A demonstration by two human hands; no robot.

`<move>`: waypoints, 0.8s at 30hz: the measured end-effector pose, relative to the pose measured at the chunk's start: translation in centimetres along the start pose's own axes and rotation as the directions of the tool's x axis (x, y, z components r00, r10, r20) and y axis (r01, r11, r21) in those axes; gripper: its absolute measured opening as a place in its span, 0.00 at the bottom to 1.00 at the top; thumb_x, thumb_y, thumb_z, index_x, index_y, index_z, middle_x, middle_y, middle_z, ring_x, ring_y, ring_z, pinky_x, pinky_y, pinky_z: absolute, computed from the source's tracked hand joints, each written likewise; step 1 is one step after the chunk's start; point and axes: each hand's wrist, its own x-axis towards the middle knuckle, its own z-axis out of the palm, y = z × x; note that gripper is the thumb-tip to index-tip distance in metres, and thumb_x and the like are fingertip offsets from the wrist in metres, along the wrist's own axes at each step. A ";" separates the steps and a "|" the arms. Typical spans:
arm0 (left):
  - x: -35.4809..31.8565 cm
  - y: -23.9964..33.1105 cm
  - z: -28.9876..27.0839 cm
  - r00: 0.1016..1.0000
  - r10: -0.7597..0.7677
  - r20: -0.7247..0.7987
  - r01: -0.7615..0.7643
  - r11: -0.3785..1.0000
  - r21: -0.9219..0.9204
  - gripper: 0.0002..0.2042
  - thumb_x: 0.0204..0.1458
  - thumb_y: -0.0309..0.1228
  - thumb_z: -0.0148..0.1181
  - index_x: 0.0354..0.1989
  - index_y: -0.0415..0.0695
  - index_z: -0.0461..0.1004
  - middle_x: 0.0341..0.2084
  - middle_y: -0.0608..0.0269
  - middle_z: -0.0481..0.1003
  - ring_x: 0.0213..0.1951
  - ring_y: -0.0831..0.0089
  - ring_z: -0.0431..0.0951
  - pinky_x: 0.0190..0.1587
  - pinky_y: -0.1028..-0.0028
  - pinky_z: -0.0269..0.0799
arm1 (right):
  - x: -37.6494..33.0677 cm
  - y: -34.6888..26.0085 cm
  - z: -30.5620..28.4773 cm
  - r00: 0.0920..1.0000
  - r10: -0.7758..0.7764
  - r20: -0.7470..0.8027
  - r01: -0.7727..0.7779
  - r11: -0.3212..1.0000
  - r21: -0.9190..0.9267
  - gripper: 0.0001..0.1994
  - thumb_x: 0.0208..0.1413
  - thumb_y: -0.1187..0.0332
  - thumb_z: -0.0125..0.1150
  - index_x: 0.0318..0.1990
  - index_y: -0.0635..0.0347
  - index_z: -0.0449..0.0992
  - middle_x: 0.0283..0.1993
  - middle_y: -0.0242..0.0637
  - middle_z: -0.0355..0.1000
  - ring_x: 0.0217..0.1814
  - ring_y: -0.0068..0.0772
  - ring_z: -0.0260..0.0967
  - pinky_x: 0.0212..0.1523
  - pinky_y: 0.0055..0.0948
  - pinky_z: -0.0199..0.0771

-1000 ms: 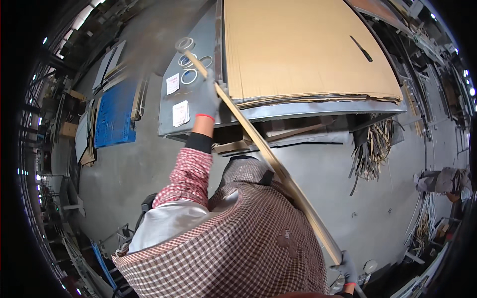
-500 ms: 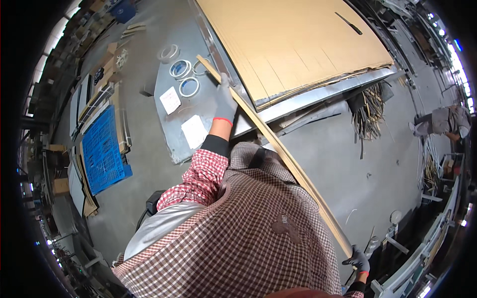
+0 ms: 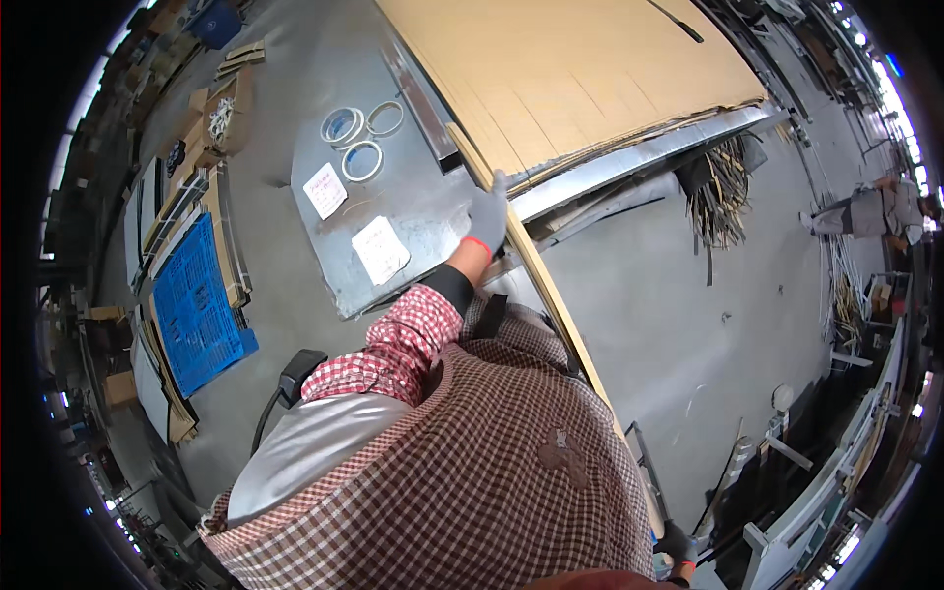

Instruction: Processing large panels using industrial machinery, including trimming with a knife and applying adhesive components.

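A long, narrow tan strip of cardboard (image 3: 553, 295) runs slantwise across my front, from the table down to the lower right. My left hand (image 3: 486, 218), in a grey glove with a red cuff, is closed around it close to its far end. That end lies along the edge of a stack of large cardboard sheets (image 3: 580, 84), beside a dark metal bar (image 3: 421, 103). Low at the right, my right hand (image 3: 677, 543) grips the near end, its fingers partly hidden. My checked apron covers part of the strip's lower side.
On the grey metal tabletop (image 3: 324, 251) lie rolls of tape (image 3: 363, 161) and two written papers (image 3: 381, 250). A thin black-handled tool (image 3: 678, 22) rests on the sheets. Strips hang in a bundle (image 3: 718, 202) under the table. A blue pallet (image 3: 200, 305) is left; a person (image 3: 865, 211) is far right.
The strip's far end has moved right, from beside the tape rolls to the edge of the cardboard stack. My left hand has gone right with it; my right hand has shifted down and left.
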 end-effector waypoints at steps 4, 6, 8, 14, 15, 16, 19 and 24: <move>0.5 6.6 -1.4 0.998 0.029 0.059 -0.057 0.829 0.556 0.43 0.57 0.63 0.32 0.45 0.24 0.71 0.41 0.26 0.71 0.50 0.38 0.71 0.55 0.58 0.64 | -0.7 -1.5 -2.7 0.995 -0.088 -0.038 0.087 0.996 -0.020 0.42 0.16 0.56 0.81 0.45 0.65 0.69 0.42 0.53 0.71 0.49 0.55 0.68 0.49 0.41 0.68; 3.5 5.8 -2.4 0.999 0.044 0.024 -0.049 0.754 0.655 0.44 0.58 0.63 0.27 0.39 0.25 0.74 0.38 0.26 0.72 0.47 0.37 0.72 0.53 0.56 0.65 | -0.7 -3.2 -5.4 0.988 -0.145 -0.050 0.142 0.987 -0.069 0.42 0.16 0.56 0.82 0.44 0.65 0.69 0.42 0.52 0.71 0.48 0.55 0.68 0.49 0.41 0.68; 6.8 4.5 -2.1 0.999 0.047 0.002 -0.039 0.789 0.614 0.42 0.59 0.61 0.27 0.38 0.27 0.75 0.39 0.27 0.72 0.48 0.41 0.73 0.52 0.56 0.66 | -2.6 -7.6 -7.5 0.990 -0.138 -0.017 0.138 0.990 -0.024 0.41 0.17 0.55 0.80 0.45 0.63 0.69 0.43 0.52 0.70 0.49 0.56 0.67 0.48 0.42 0.67; 6.5 4.5 -0.6 0.984 0.054 -0.169 0.105 0.593 0.798 0.45 0.54 0.66 0.31 0.46 0.26 0.71 0.44 0.28 0.71 0.50 0.43 0.73 0.53 0.56 0.66 | -4.1 -9.7 -7.6 0.996 -0.083 -0.039 0.079 0.993 -0.084 0.40 0.18 0.58 0.79 0.47 0.59 0.69 0.42 0.47 0.71 0.48 0.53 0.68 0.47 0.40 0.68; 5.8 5.0 -0.8 0.983 -0.008 -0.183 0.140 0.677 0.722 0.47 0.51 0.69 0.34 0.49 0.25 0.68 0.47 0.29 0.69 0.50 0.40 0.71 0.53 0.58 0.67 | -4.2 -9.9 -7.4 0.994 -0.095 -0.050 0.090 0.992 -0.092 0.40 0.18 0.59 0.79 0.47 0.59 0.69 0.41 0.47 0.71 0.48 0.53 0.68 0.47 0.40 0.68; 5.7 5.0 -1.1 0.982 -0.010 -0.187 0.144 0.677 0.722 0.47 0.51 0.69 0.34 0.49 0.25 0.68 0.47 0.29 0.69 0.50 0.40 0.71 0.53 0.58 0.67 | -4.3 -10.4 -7.3 0.992 -0.113 -0.058 0.107 0.989 -0.106 0.40 0.19 0.60 0.79 0.47 0.59 0.68 0.41 0.47 0.71 0.48 0.53 0.68 0.46 0.40 0.68; 4.3 6.0 -1.7 0.983 -0.051 -0.178 0.145 0.809 0.570 0.46 0.52 0.68 0.34 0.50 0.26 0.68 0.47 0.29 0.69 0.52 0.41 0.70 0.54 0.59 0.66 | -4.8 -12.0 -7.9 0.994 -0.098 -0.042 0.092 0.988 -0.121 0.39 0.18 0.60 0.79 0.47 0.59 0.69 0.42 0.47 0.71 0.48 0.52 0.68 0.46 0.40 0.68; -5.2 6.5 0.1 0.989 0.082 0.125 -0.110 0.963 0.244 0.42 0.55 0.65 0.36 0.50 0.29 0.70 0.47 0.37 0.72 0.52 0.55 0.73 0.50 0.60 0.66 | -5.8 -10.8 -7.3 0.987 -0.100 -0.128 0.090 0.992 -0.083 0.38 0.17 0.61 0.80 0.45 0.60 0.70 0.40 0.47 0.72 0.49 0.52 0.69 0.46 0.40 0.68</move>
